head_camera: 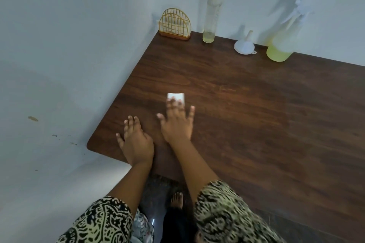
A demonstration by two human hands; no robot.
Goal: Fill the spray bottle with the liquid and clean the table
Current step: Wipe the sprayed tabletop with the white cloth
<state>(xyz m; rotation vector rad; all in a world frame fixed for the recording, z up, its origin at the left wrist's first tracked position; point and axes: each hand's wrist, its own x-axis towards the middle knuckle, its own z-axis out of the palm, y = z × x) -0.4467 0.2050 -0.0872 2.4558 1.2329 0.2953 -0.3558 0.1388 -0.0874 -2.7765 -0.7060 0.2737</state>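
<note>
The person's right hand (176, 122) lies flat on the dark wooden counter (246, 116), fingers (173, 104) splayed apart, the middle ones pressing down on a small folded white tissue (176, 97). That tissue sticks out just beyond the fingertips, on the side away from the person, its long side running across the reach of the arm. So the wiping stroke, by the look of it, goes either forward or sideways with the pad trapped under the fingers, not gripped.

The left hand (134, 140) rests palm down just beside the right one, nearer the counter's rounded near corner, fingers close together and holding nothing; it seems to brace the body. The right hand is plainly the working one.

Well beyond the tissue, along the counter's far edge by the wall, stand the spray bottle (281, 45) with yellow liquid in its lower part, a white funnel (244, 46) upside down, a tall clear bottle (210, 23) with a purple cap and a yellow wire napkin holder (175, 25) in the far corner. Filling looks done; cleaning is under way.
</note>
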